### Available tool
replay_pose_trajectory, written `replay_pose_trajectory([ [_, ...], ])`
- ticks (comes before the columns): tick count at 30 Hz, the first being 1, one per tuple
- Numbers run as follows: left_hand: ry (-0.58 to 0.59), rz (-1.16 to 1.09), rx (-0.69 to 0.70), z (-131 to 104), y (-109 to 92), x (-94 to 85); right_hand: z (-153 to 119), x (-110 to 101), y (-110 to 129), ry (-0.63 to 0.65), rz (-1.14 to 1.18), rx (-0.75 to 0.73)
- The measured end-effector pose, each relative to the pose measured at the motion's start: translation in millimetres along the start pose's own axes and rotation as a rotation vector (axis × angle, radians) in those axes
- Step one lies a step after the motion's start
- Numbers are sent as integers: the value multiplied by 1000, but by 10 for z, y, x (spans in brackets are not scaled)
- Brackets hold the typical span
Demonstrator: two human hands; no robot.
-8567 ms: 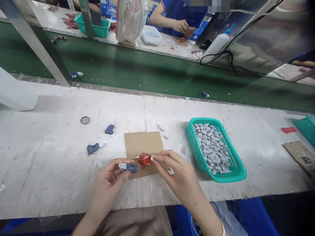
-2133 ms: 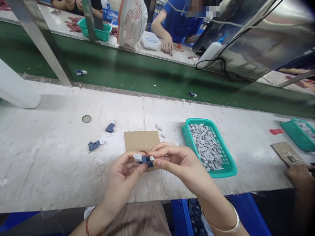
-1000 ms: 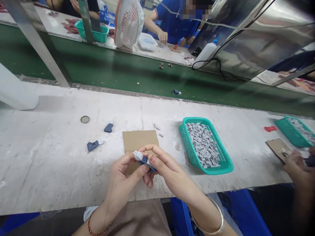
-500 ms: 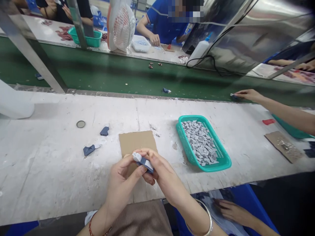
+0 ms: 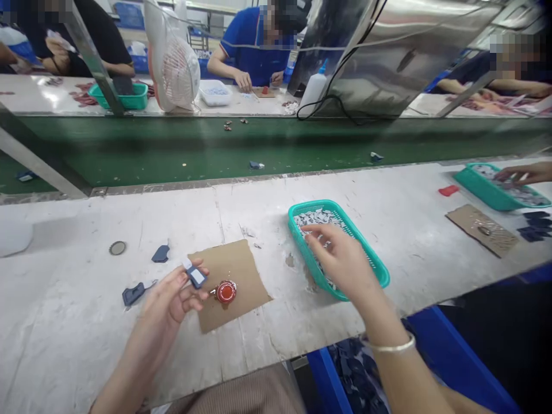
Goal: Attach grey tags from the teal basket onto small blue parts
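My left hand (image 5: 168,299) is closed on a small dark blue piece with light grey patches (image 5: 196,275), pinched at the fingertips above the left edge of a cardboard sheet (image 5: 241,267). On the cardboard lies a round cap holding reddish liquid (image 5: 226,292), just right of my left fingers. My right hand (image 5: 340,256) reaches over a green basket (image 5: 382,270) full of small grey chips (image 5: 317,217). Its fingers are apart, and no chip shows between them. Two more dark blue pieces, one plain (image 5: 161,253) and one with a pale tip (image 5: 133,294), lie left of the cardboard.
An upturned bottle cap (image 5: 117,248) lies at the left. Behind the table runs a green belt (image 5: 172,144) carrying a few pieces. On the right, a co-worker's hand (image 5: 524,172) is at another green basket (image 5: 483,187). A blue crate (image 5: 457,351) of dark pieces stands below the edge.
My hands have parted. The left keeps the blue piece and has moved left; the right has gone to the basket. The co-worker's hand has left the belt, where a piece now lies.
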State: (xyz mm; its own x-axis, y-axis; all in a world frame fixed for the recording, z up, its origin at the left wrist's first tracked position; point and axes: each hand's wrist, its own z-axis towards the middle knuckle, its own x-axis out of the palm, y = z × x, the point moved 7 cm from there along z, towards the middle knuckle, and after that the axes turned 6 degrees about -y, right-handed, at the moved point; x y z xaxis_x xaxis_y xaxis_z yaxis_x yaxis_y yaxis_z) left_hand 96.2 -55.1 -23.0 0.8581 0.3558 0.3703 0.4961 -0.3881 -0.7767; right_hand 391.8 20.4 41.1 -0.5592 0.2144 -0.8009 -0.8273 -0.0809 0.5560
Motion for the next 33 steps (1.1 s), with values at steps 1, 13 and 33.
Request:
replay_pose_trajectory([
  [1, -33, 43, 24, 49, -65, -51, 116, -28, -150, 14, -105, -14],
  [13, -308, 733, 626, 1308, -1124, -86, 402, 138, -516, 202, -406, -140],
  [33, -380, 1513, 1027, 2394, -1553, 678, -279, 524, 191, 693, -122, -158],
])
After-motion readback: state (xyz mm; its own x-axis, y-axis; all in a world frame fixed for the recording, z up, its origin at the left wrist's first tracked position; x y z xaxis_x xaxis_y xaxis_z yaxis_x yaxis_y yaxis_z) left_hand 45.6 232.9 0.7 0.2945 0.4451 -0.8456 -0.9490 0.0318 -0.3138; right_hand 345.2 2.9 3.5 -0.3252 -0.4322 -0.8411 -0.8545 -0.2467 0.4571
